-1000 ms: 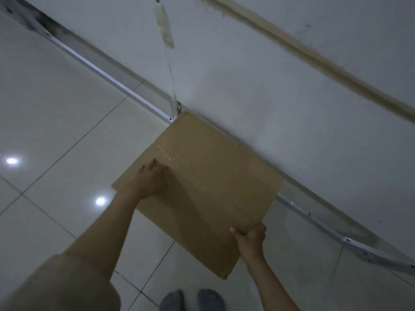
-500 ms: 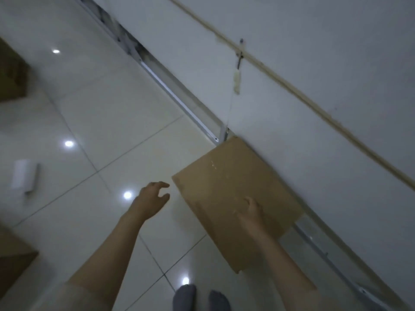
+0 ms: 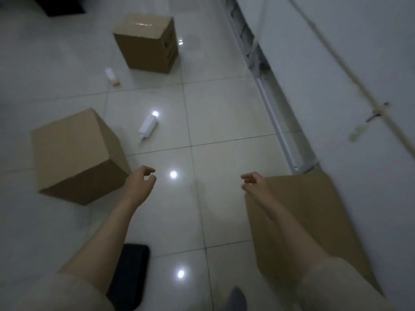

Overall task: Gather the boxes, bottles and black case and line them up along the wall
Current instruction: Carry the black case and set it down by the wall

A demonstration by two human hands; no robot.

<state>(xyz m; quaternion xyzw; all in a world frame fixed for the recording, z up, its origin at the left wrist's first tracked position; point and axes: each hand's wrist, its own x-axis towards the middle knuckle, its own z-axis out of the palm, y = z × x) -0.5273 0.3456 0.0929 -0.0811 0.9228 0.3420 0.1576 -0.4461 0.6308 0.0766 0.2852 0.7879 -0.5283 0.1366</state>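
We're in a bare indoor room, maybe storage: glossy white floor tiles (image 3: 224, 113), a plain white wall (image 3: 359, 52), cardboard boxes (image 3: 76, 153) scattered about.

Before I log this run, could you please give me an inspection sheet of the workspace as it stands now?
Surface: glossy white tiled floor, ceiling lights reflected in it.
Job's things: one cardboard box against the wall; near box and far box out on the floor; two white bottles lying down; black case by the left forearm.
Clutter: nothing seen.
Grippers: left hand and right hand both empty, fingers loosely curled.
Cables: nothing seen.
Surroundings: metal rail along the wall's base; tan strip across the wall.
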